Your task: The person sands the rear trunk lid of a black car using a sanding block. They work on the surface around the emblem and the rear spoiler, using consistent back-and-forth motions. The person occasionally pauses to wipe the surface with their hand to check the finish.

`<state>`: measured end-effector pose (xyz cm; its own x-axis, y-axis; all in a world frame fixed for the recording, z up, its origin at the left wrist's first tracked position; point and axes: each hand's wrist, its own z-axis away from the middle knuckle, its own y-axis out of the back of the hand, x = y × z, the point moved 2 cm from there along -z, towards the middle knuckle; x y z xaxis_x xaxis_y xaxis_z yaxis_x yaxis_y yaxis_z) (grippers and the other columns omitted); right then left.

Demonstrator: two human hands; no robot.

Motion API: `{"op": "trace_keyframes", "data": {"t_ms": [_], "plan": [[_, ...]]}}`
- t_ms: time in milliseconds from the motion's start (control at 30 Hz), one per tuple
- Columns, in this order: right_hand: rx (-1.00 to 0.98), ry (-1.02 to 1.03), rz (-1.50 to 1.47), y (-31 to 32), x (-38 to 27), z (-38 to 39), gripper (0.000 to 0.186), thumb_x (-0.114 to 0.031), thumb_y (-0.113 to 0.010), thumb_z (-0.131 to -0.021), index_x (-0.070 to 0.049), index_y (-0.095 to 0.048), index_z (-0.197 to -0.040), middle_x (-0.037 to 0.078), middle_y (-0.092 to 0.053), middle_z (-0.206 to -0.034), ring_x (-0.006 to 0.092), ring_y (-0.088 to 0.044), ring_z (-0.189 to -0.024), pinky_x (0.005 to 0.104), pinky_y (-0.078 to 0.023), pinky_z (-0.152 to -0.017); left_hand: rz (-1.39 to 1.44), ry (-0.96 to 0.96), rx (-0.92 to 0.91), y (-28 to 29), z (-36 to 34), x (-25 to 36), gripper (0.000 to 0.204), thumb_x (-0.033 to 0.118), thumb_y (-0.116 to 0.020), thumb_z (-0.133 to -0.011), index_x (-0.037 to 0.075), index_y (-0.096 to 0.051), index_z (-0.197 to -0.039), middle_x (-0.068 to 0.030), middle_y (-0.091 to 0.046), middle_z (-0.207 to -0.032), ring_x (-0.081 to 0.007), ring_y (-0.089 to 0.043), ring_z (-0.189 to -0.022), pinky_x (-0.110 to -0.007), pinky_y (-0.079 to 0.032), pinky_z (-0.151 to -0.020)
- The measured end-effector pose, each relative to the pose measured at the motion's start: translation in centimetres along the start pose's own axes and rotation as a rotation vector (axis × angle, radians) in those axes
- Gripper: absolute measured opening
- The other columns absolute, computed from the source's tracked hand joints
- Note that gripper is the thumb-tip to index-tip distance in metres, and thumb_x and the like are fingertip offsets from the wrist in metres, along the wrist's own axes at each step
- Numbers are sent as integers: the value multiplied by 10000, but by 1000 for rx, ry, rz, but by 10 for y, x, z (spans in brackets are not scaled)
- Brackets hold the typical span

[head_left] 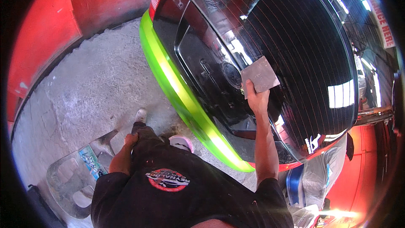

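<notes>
My right hand (257, 98) reaches over the back of a black car (202, 71). It grips a flat, grey-brown square sheet (260, 75) by its near edge, with the thumb lying on top. The sheet is in front of the rear window (303, 59), beside a round emblem (231, 74) on the tailgate; whether it touches the car I cannot tell. Low at my left side, my left hand (131, 138) is closed next to my dark trouser leg (145, 131). Its fingers are curled, and anything inside them is hidden.
A bright green bumper (177, 90) runs along the car's lower edge. Rough concrete floor (101, 71) lies to the left, bounded by a red wall (42, 29). A grey panel (67, 177) is at lower left. Plastic-wrapped items (314, 177) are at lower right.
</notes>
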<state>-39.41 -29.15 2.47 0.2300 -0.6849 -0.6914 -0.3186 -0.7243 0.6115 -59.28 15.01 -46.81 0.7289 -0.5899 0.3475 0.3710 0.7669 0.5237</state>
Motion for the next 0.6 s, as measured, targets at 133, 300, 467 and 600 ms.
{"op": "trace_keyframes", "data": {"t_ms": [133, 300, 467, 600], "plan": [[-44, 3, 149, 2, 6, -3, 203, -157, -670, -939, 32, -723, -992, 131, -764, -835, 250, -757, -762, 371, -568, -684, 0, 7, -14, 3, 1, -1, 717, 554, -574, -864, -92, -685, -1155, -322, -653, -1217, -425, -625, -1198, -474, -483, -1020], [20, -89, 66, -3, -6, -2, 222, -155, -669, -939, 61, -719, -949, 151, -761, -811, 252, -764, -754, 369, -572, -672, 34, 4, -2, 4, 2, 0, 700, 547, -586, -860, -81, -693, -1151, -313, -661, -1212, -421, -627, -1198, -473, -483, -1020], [-8, -127, 87, -1, 1, -1, 230, -143, -655, -959, 78, -704, -994, 148, -760, -860, 221, -752, -732, 342, -570, -627, 5, 46, 0, 1, -4, 0, 693, 548, -592, -866, -70, -692, -1162, -302, -662, -1220, -416, -631, -1193, -477, -477, -1028], [22, -111, 28, -4, 4, -2, 237, -128, -659, -957, 105, -695, -983, 157, -758, -858, 226, -759, -748, 343, -574, -616, 1, 17, -44, 4, -3, 7, 702, 554, -588, -867, -74, -690, -1164, -305, -660, -1222, -417, -629, -1196, -481, -475, -1032]]}}
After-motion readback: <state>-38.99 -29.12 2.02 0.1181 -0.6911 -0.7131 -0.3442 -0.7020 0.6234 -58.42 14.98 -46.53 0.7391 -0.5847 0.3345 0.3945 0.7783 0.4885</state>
